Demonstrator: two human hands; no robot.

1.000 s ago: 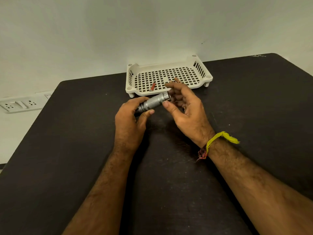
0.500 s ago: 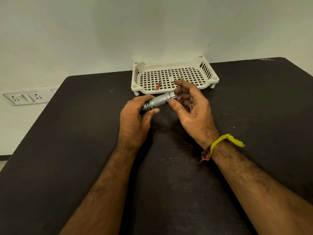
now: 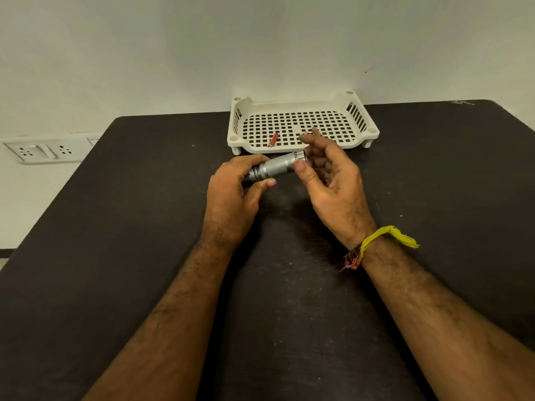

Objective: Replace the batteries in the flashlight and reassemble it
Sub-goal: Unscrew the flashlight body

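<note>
Left hand [image 3: 231, 195] curled round the head end of the flashlight [image 3: 276, 168], held just above the counter [image 3: 130, 227]. Right hand [image 3: 327, 180] half-curled, thumb and fingers pinching the flashlight's open rear end. Red battery [image 3: 273, 139] in the tray [image 3: 301, 107] behind; another partly hidden by right fingers.

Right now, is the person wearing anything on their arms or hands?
Both forearms are bare, with no sleeves showing, and there are no gloves, rings or watch in view. The left hand and its wrist have nothing on them. At the wrist below the right hand there is a yellow thread band with a frayed tassel, and beside it a reddish thread.
</note>
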